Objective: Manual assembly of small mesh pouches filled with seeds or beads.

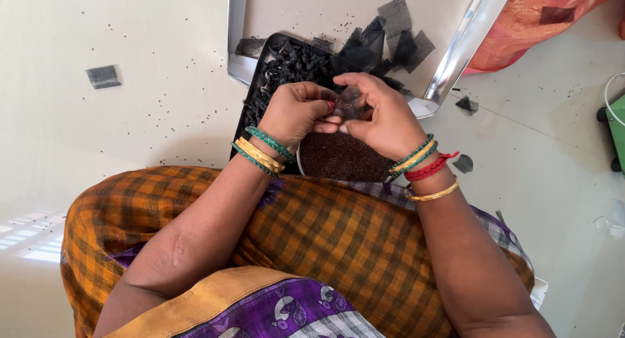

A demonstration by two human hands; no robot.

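Observation:
My left hand (296,110) and my right hand (381,116) meet over my lap, fingertips pinched together on a small sheer black net square (349,103) with a few dark seeds in it. Directly below them sits a bowl of tiny dark brown seeds (342,157). Behind my hands a black tray (263,71) holds a heap of tied black net bundles (293,61). Both wrists carry green and gold bangles; the right one also has a red thread.
A large steel tray (465,35) lies on the floor beyond, with loose black net squares (397,32) on it. Stray net pieces (103,76) and scattered seeds dot the pale floor. Orange cloth (540,19) lies at top right, a green object (617,126) at the right edge.

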